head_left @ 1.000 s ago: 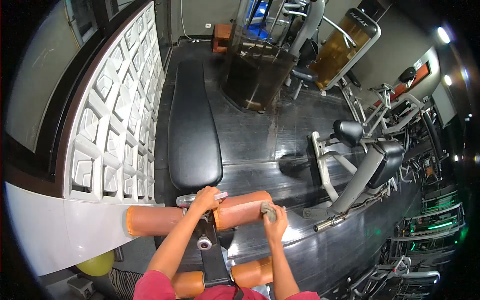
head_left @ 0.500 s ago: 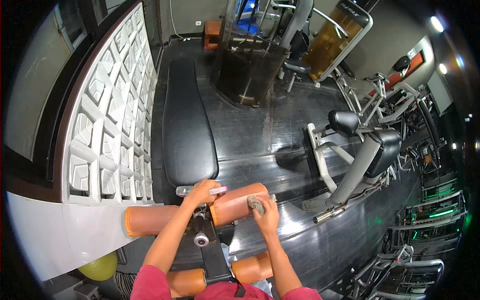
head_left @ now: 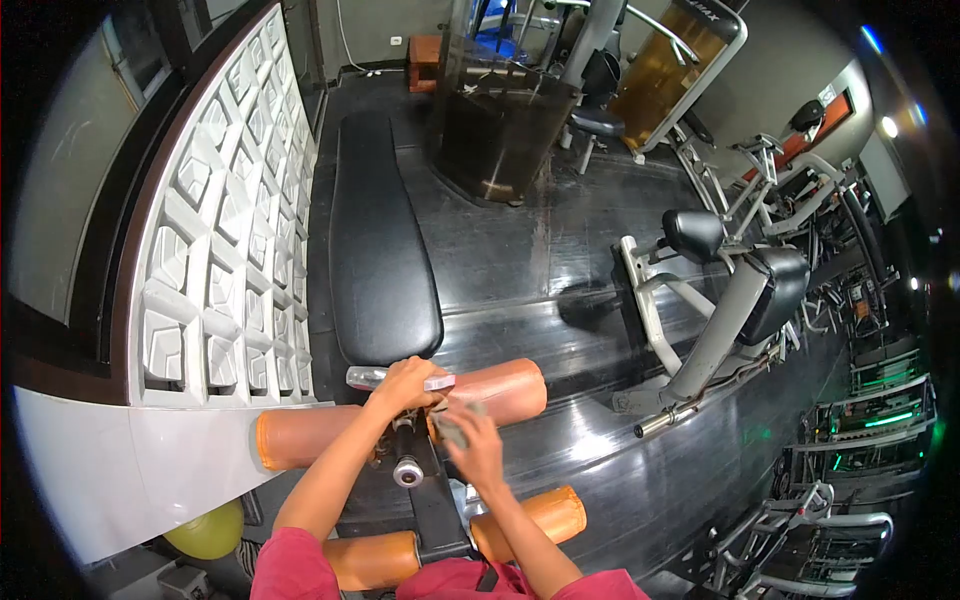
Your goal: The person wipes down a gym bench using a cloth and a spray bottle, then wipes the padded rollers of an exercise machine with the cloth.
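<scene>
My left hand (head_left: pixel 405 385) is closed around a clear plastic bottle (head_left: pixel 365 378) with a pinkish end, held sideways above the bench frame. In my right hand (head_left: pixel 478 450), slightly blurred, is a bunched grey cloth (head_left: pixel 450 428). The cloth is at the inner end of the upper right orange roller pad (head_left: pixel 500 385). Another orange pad (head_left: pixel 305 438) extends to the left, partly behind my left forearm. Between them runs a dark metal post with a round silver end (head_left: pixel 407 472). Two lower pads, left (head_left: pixel 372 560) and right (head_left: pixel 540 520), sit nearer my body.
A long black padded bench (head_left: pixel 385 250) stretches ahead. On the left is a white lattice wall (head_left: pixel 225 230) above a white ledge (head_left: pixel 130 470). A grey machine with black pads (head_left: pixel 715 330) stands to the right. A green ball (head_left: pixel 208 530) lies lower left.
My right hand has moved the cloth left along the upper right pad, from its outer end to its inner end. My left hand keeps the bottle in nearly the same place.
</scene>
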Action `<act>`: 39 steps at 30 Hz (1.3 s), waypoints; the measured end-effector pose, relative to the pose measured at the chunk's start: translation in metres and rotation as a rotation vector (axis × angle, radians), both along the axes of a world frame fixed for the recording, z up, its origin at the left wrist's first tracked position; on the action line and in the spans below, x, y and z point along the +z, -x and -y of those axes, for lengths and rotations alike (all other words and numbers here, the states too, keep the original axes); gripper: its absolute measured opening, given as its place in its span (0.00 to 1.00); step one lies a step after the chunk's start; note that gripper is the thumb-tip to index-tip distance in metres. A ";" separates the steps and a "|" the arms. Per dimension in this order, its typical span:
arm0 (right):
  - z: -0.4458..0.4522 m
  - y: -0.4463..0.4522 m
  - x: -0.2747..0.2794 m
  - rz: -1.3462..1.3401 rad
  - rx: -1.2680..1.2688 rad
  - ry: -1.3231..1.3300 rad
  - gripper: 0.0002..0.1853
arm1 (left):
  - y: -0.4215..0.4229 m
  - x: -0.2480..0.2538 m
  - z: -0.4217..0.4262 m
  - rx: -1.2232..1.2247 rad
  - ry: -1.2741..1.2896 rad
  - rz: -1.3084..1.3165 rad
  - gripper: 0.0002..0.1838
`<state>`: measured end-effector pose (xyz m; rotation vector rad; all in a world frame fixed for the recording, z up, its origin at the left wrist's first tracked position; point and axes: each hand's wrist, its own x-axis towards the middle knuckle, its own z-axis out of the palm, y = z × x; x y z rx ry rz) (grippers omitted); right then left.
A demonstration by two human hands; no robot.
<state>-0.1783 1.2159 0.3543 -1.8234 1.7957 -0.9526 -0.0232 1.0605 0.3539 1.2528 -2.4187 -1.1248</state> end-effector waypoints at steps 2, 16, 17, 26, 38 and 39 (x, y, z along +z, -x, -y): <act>-0.001 0.000 0.006 -0.001 0.021 -0.048 0.29 | -0.003 0.002 0.003 -0.002 -0.087 0.024 0.19; 0.014 0.041 0.001 -0.016 -0.204 0.014 0.26 | 0.005 -0.041 0.014 0.164 -0.260 0.120 0.13; 0.011 0.026 -0.002 -0.020 -0.102 0.020 0.28 | 0.005 -0.043 0.017 0.160 -0.260 0.124 0.13; -0.001 0.055 0.005 -0.069 -0.145 -0.031 0.30 | 0.007 -0.061 0.013 0.230 -0.274 0.130 0.14; -0.020 -0.008 -0.009 0.086 -0.235 -0.078 0.25 | 0.007 -0.034 0.023 0.145 -0.259 0.018 0.16; -0.025 -0.017 -0.013 0.128 -0.164 -0.114 0.26 | 0.006 -0.021 0.024 0.091 -0.309 0.082 0.21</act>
